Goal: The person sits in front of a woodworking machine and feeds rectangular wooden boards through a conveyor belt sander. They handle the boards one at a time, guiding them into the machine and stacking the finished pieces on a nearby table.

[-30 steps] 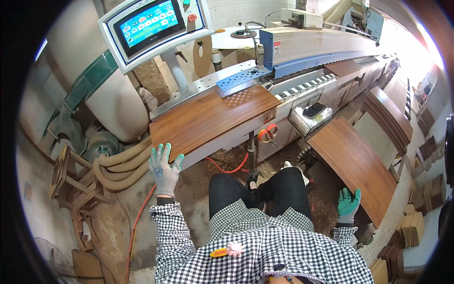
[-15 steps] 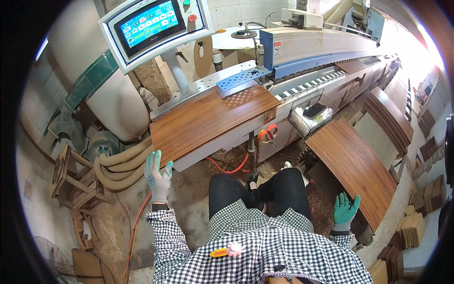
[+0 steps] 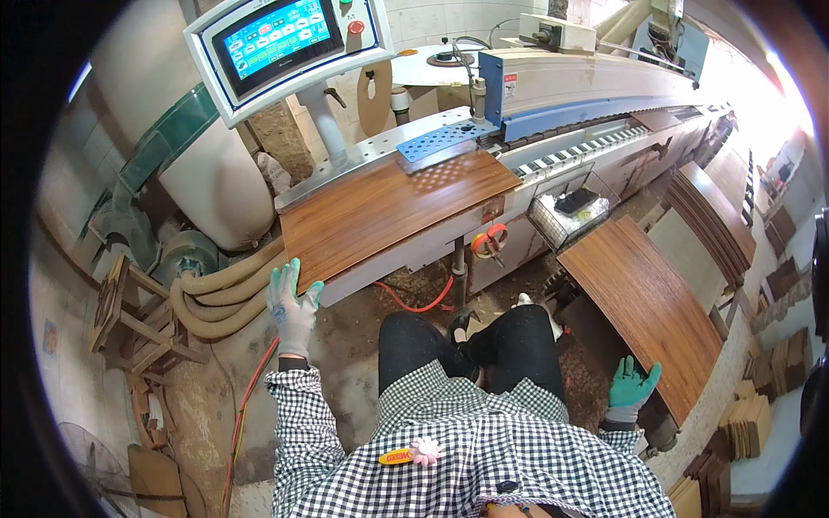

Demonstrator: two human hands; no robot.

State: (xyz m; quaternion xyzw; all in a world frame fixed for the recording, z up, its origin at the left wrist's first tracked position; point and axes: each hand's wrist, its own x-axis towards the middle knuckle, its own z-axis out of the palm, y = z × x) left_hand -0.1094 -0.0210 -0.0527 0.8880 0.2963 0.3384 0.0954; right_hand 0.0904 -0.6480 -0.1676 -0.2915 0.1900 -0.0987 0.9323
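Observation:
A wood-grain brown board (image 3: 393,216) lies flat on the bed of a long machine, its far right part under a blue perforated plate (image 3: 449,141). My left hand (image 3: 294,315), in a grey glove with green fingertips, is open at the board's near left corner, its fingers stretched out at the edge. Whether it presses on the board I cannot tell. Lower right, my right hand (image 3: 633,390), gloved alike, is open with fingers spread beside a second brown board (image 3: 652,315). It holds nothing.
A control panel (image 3: 281,43) stands at the upper left. A wire basket (image 3: 560,226) with a dark phone-like object hangs on the machine's side, near a red-orange ring (image 3: 490,242). Beige hoses (image 3: 220,306) and a wooden stool (image 3: 138,315) are left. Stacked boards (image 3: 710,223) stand right.
My left hand has moved slightly forward along the board's left end. The board on the machine appears a little further right. My right hand stays almost in place.

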